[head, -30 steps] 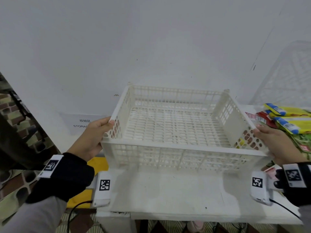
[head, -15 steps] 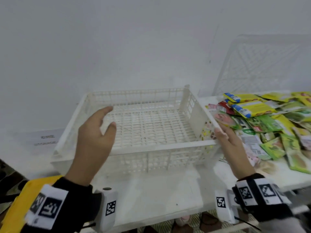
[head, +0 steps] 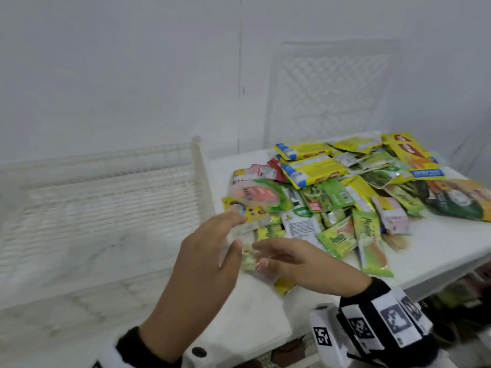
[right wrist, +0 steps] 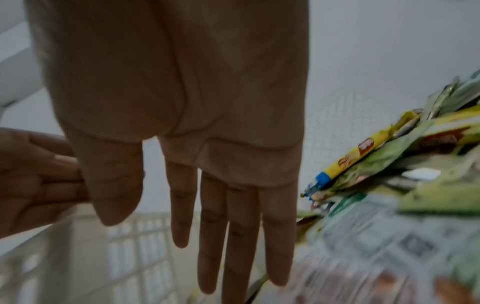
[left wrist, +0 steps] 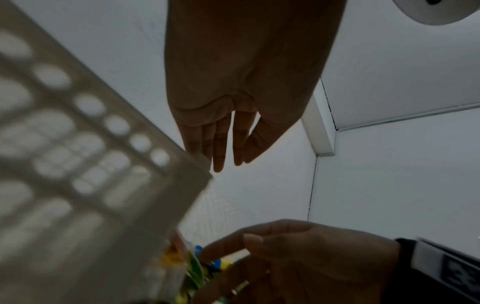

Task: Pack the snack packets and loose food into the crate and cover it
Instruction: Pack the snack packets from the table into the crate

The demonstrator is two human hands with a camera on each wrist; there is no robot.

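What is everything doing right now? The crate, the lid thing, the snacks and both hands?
crate: on the table, nothing inside, uncovered
lattice lid: upright, leaning on the wall behind the snacks
snack packets: piled loose on the table, right of the crate
left hand: open, holding nothing
right hand: open, fingers straight, at the pile's near edge

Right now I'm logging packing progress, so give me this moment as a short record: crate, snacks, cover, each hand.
crate: white slatted crate on the table, left of the pile, nothing visible inside
snacks: pile of snack packets on the white table, none packed yet
cover: white lattice panel standing against the wall behind the pile
left hand: left hand fingers straight, holding nothing, at the pile's near edge
right hand: right hand fingers straight, holding nothing, beside it
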